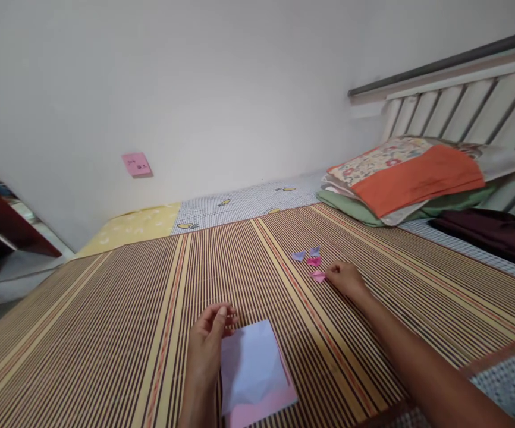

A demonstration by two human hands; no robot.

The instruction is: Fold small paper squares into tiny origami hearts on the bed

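Four small folded paper pieces lie grouped on the striped mat (222, 267): two pale blue ones (298, 256), a deep pink one (314, 261) and a light pink one (318, 276). My right hand (344, 279) pinches the edge of the light pink piece between thumb and forefinger. My left hand (215, 324) hovers at the top left corner of a stack of paper sheets (257, 362), its fingers curled but apart and nothing seen between them. The top sheet is pale blue, with pink showing at the lower edge.
Folded pillows with an orange and floral cover (418, 181) lie at the back right, beside dark folded cloth (489, 235). A white slatted headboard (462, 104) rises behind them. A pink note (137, 164) is on the wall.
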